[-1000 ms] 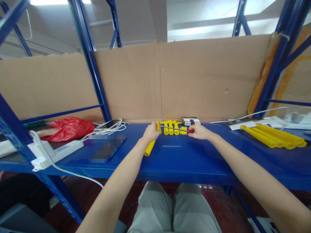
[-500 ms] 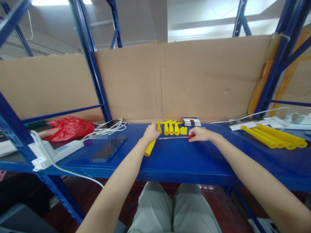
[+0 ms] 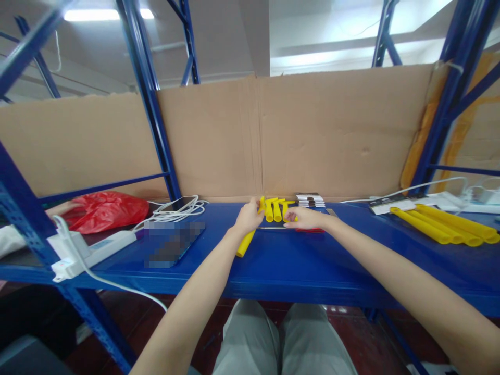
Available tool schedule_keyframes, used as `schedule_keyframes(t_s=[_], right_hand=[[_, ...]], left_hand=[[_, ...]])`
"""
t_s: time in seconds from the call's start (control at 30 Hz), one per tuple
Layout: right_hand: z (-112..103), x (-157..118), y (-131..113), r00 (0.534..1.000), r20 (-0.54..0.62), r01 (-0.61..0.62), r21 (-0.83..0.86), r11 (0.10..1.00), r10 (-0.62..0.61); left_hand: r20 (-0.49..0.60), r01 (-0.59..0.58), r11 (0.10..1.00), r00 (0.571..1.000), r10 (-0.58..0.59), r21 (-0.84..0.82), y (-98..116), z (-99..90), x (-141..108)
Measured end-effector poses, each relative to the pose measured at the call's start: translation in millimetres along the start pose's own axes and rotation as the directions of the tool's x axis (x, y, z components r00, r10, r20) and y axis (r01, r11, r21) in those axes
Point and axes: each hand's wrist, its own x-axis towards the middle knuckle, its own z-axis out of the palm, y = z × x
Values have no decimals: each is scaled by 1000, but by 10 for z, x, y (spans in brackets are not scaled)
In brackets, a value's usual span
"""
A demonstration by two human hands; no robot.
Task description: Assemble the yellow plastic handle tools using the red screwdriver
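Note:
My left hand (image 3: pixel 249 216) is closed around a yellow plastic tube (image 3: pixel 245 244), whose open lower end slants toward me; a yellow piece sticks up at its top by my fingers. Reaching in from the other side, my right hand (image 3: pixel 303 217) has its fingertips pinched at a small yellow piece (image 3: pixel 296 219), mostly covered by the fingers. Under that hand a screwdriver (image 3: pixel 272 228) lies flat on the blue shelf (image 3: pixel 289 260), its red handle partly hidden. Between the hands, several short yellow T-shaped parts (image 3: pixel 277 211) lie in a row.
Black-and-white printed packs (image 3: pixel 310 200) are stacked behind my right hand. Several long yellow tubes (image 3: pixel 445 226) lie at the right. To the left are a dark flat device (image 3: pixel 175 245), white cables (image 3: pixel 179 211), a power strip (image 3: pixel 96 252) and another person's arm by a red bag (image 3: pixel 113 211).
My right hand has let go of the screwdriver, leaving it on the shelf, and has moved left to the small yellow pieces. My left hand still holds the yellow tube.

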Motion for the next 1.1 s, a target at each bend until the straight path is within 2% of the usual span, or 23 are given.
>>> schedule_keyframes(t_s=[0.13,0.23,0.37,0.47,0.63,0.7,0.8,0.9,1.0,1.1], right_hand=[[72,223,-168,977,-209,53,42,998,-43],[162,347,-246,943,-334,48,120,992,-5],[292,413,-241,896,-440,43,204,978,52],[353,420,-197,882,-468,63,227,972,52],[357,400,-213,893,-448,70,221,973,37],[319,372,-235,908,-419,43,169,985,32],[215,287,-204,954,-295,-68,-38,997,54],[79,155,-61,974,-165,-192,-257,947,153],[-38,38,129,972,-49,-234,-335,913,231],[-100,-17,249,963,7,-250,-359,899,271]], left_hand=[[22,-76,997,997,76,-5,48,-3,-20],[38,-110,994,993,111,-17,51,12,-17],[26,-133,991,991,134,-13,44,33,-11],[-5,-146,989,989,146,-10,46,43,-11],[-12,-154,988,988,154,4,44,51,-12],[-1,-150,989,989,150,16,33,46,-10],[-12,-122,992,992,123,29,2,24,-1],[-16,-50,997,999,50,54,-40,-9,16],[-2,32,996,1000,-32,84,-86,-33,34],[0,60,992,998,-61,112,-128,-38,46]])
